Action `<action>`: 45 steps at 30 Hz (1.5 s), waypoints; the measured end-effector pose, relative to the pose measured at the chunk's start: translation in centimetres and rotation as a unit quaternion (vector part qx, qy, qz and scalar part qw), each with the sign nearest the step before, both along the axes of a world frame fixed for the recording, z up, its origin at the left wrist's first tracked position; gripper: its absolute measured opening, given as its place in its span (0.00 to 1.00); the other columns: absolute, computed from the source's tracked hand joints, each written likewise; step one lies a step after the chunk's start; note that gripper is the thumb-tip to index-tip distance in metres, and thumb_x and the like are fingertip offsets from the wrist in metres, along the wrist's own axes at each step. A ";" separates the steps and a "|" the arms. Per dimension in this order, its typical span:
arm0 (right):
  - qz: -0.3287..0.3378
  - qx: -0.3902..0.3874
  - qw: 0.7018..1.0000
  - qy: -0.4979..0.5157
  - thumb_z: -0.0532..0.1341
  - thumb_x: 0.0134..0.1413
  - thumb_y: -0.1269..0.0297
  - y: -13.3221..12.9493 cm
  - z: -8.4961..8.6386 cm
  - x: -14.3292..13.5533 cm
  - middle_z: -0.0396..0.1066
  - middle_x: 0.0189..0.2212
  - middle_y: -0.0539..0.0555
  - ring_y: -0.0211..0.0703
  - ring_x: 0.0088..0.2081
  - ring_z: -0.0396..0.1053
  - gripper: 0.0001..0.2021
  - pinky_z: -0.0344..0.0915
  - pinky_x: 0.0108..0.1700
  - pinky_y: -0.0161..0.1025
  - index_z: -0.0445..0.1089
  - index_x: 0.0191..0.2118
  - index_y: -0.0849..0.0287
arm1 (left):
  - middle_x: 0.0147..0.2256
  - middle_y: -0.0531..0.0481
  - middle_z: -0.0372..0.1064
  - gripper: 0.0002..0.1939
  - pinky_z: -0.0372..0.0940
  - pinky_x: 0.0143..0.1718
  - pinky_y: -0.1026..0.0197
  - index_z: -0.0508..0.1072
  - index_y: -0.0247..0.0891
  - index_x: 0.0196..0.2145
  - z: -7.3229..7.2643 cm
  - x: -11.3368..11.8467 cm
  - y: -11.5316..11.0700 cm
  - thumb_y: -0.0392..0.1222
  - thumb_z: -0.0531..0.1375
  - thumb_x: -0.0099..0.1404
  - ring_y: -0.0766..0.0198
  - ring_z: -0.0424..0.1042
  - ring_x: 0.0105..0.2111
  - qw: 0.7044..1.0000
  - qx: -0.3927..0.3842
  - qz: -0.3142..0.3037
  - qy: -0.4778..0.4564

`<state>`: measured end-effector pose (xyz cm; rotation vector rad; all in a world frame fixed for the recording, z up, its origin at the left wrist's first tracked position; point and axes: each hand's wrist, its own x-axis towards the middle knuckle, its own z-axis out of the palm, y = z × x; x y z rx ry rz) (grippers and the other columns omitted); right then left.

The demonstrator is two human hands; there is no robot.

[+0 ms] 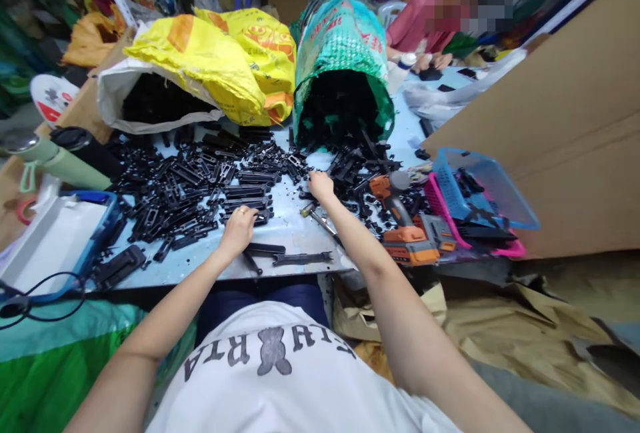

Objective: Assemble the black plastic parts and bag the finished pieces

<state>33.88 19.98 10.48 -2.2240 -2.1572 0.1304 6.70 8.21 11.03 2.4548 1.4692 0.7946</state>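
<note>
- Your left hand [239,227] curls at black strips [254,191] on the table [289,209], grip unclear
- Their long axes run left-right
- Your right hand [321,187] bunches near the green sack [345,39], hold unclear

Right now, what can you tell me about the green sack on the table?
The green sack looks like woven plastic, with red printing on its upper side. It lies on its side on the light-blue table, its wide, uneven mouth open toward the person. The inside is dark, with black parts heaped in the mouth and lying in front of it. A yellow bag sits close beside it. The right hand is near the mouth, apart from the sack.
</note>
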 end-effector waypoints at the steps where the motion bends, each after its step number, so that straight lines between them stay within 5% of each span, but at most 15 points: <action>1: -0.004 -0.003 1.000 0.002 0.52 0.56 0.72 0.8 -0.2 -0.6 0.68 0.42 0.65 0.49 0.45 0.63 0.12 0.60 0.43 0.40 0.66 0.45 0.65 | 0.36 0.44 0.66 0.11 0.63 0.43 0.56 0.69 0.34 0.42 0.1 -1.4 -1.0 0.34 0.49 0.65 0.59 0.65 0.38 1.000 -0.006 0.006 0.005; 5: -0.016 -0.022 1.000 -0.001 0.56 0.50 0.74 2.1 -0.4 -1.7 0.70 0.39 0.65 0.49 0.43 0.65 0.15 0.60 0.43 0.41 0.66 0.46 0.66 | 0.34 0.45 0.65 0.11 0.64 0.40 0.57 0.70 0.35 0.39 -0.2 -4.6 -4.0 0.33 0.50 0.64 0.60 0.65 0.36 0.998 -0.053 0.007 0.043; 9: 0.019 0.048 0.996 0.078 0.57 0.48 0.71 0.6 0.5 -1.9 0.70 0.39 0.59 0.47 0.42 0.66 0.11 0.61 0.42 0.39 0.69 0.39 0.61 | 0.33 0.44 0.64 0.12 0.64 0.39 0.57 0.70 0.34 0.37 -0.3 -4.6 -5.3 0.28 0.49 0.62 0.59 0.64 0.36 0.992 -0.057 0.026 0.108; 14: 0.133 0.088 0.936 0.314 0.60 0.46 0.69 -6.1 1.6 -3.0 0.71 0.30 0.53 0.41 0.33 0.68 0.02 0.64 0.37 0.37 0.70 0.28 0.60 | 0.33 0.43 0.63 0.16 0.64 0.39 0.57 0.70 0.33 0.38 -0.7 -4.0 -5.7 0.23 0.47 0.59 0.58 0.63 0.37 0.990 -0.026 -0.014 0.138; 20: 0.206 0.012 0.869 0.449 0.62 0.49 0.63 -14.6 0.7 -5.1 0.71 0.31 0.52 0.37 0.30 0.69 0.09 0.66 0.36 0.35 0.71 0.37 0.59 | 0.36 0.42 0.65 0.18 0.63 0.40 0.56 0.67 0.34 0.46 -3.5 -4.8 -5.9 0.27 0.45 0.64 0.59 0.64 0.37 0.993 0.036 -0.056 0.100; 26: 0.232 -0.008 0.898 0.373 0.62 0.50 0.68 -16.6 -0.2 -5.3 0.70 0.29 0.53 0.38 0.30 0.69 0.04 0.65 0.36 0.35 0.72 0.33 0.61 | 0.32 0.44 0.69 0.16 0.61 0.36 0.56 0.68 0.37 0.47 -4.9 -5.7 -5.6 0.32 0.47 0.66 0.59 0.66 0.36 0.994 -0.001 -0.037 0.106; 31: 0.268 -0.053 0.935 0.227 0.61 0.50 0.71 -16.6 1.2 -5.5 0.71 0.32 0.54 0.40 0.33 0.70 0.05 0.64 0.37 0.34 0.73 0.34 0.59 | 0.43 0.41 0.70 0.16 0.56 0.45 0.49 0.67 0.39 0.49 -4.3 -4.8 -6.1 0.36 0.47 0.66 0.54 0.65 0.47 0.992 0.010 -0.019 0.127; 35: 0.325 -0.100 0.936 0.094 0.59 0.51 0.74 -16.0 2.9 -6.9 0.72 0.33 0.56 0.43 0.35 0.70 0.06 0.62 0.37 0.35 0.73 0.33 0.60 | 0.50 0.40 0.65 0.18 0.46 0.55 0.44 0.63 0.37 0.52 -3.5 -1.9 -6.3 0.41 0.50 0.66 0.52 0.59 0.54 0.988 0.020 -0.105 0.108; 38: 0.362 -0.122 0.923 0.036 0.57 0.52 0.76 -15.4 3.3 -7.9 0.72 0.32 0.58 0.44 0.34 0.71 0.08 0.62 0.37 0.35 0.72 0.33 0.63 | 0.49 0.38 0.64 0.23 0.48 0.54 0.45 0.63 0.35 0.52 -3.1 0.7 -6.0 0.49 0.55 0.62 0.50 0.60 0.52 0.977 -0.028 -0.168 0.125; 41: 0.365 -0.109 0.924 0.042 0.56 0.53 0.75 -15.7 2.1 -7.7 0.73 0.31 0.58 0.44 0.34 0.71 0.08 0.64 0.37 0.35 0.72 0.34 0.63 | 0.43 0.39 0.66 0.26 0.56 0.47 0.50 0.63 0.34 0.49 -3.5 2.2 -5.6 0.53 0.58 0.58 0.51 0.64 0.45 0.970 -0.090 -0.178 0.137; 45: 0.345 0.002 0.924 0.166 0.53 0.59 0.69 -17.7 -1.9 -5.6 0.71 0.40 0.60 0.43 0.41 0.70 0.12 0.66 0.42 0.39 0.69 0.45 0.60 | 0.43 0.39 0.66 0.26 0.57 0.44 0.52 0.60 0.32 0.52 -4.5 2.8 -5.9 0.49 0.56 0.61 0.52 0.64 0.44 0.979 -0.087 -0.144 0.111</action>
